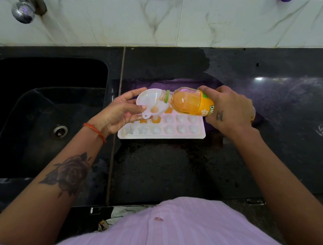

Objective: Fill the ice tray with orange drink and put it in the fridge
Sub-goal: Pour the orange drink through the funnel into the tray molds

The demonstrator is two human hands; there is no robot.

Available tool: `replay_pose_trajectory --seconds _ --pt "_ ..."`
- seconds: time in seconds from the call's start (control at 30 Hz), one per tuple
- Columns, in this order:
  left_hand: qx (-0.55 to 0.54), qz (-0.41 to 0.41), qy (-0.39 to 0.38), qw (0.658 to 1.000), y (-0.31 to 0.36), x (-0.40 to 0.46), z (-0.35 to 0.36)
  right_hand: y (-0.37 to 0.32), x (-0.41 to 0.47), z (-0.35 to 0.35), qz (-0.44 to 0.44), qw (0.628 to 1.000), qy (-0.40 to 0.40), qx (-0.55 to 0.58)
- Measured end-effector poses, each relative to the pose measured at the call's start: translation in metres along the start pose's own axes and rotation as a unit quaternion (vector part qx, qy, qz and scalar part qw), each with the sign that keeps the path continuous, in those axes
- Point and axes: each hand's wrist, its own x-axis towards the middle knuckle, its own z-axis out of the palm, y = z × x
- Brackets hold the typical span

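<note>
From the head camera, looking down: the tray (183, 133) lies flat on the black stone counter (171, 172), its long side running left to right, just right of the sink (39, 110). A white plastic funnel (152, 104) is held over the tray's far-left corner. The left hand (118, 114) pinches it by the small tab at its rim, thumb on top and fingers under. The bottle (190, 103) lies nearly level, its long axis pointing left, mouth inside the funnel's bowl. The right hand (228, 111) wraps round its base end, so the grip sits to the right and the neck reaches leftward over the tray.

The tray is stiff white plastic with moulded cups in flower and star shapes. Three or so cups by the funnel hold orange liquid; the rest show white and look empty. The bottle is clear plastic with a yellow label and a green neck ring, about half full. A film of orange lies in the funnel's bowl. The counter is glossy and speckled, with wet patches around the tray.

Filling looks barely started, I'd say; the funnel will need shifting rightward cup by cup, and the left hand is the one placed for that.
</note>
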Motion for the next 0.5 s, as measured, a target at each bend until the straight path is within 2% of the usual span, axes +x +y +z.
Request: replay_pose_trajectory --seconds 0.3,0.5 --pt "-0.007 0.0 -0.007 1.0 0.005 0.002 0.011 0.007 -0.006 -0.001 0.033 0.997 -0.013 0.065" --pt "0.005 -0.003 -0.017 1.0 0.002 0.008 0.024 0.019 -0.011 -0.001 0.044 0.999 -0.008 0.031"
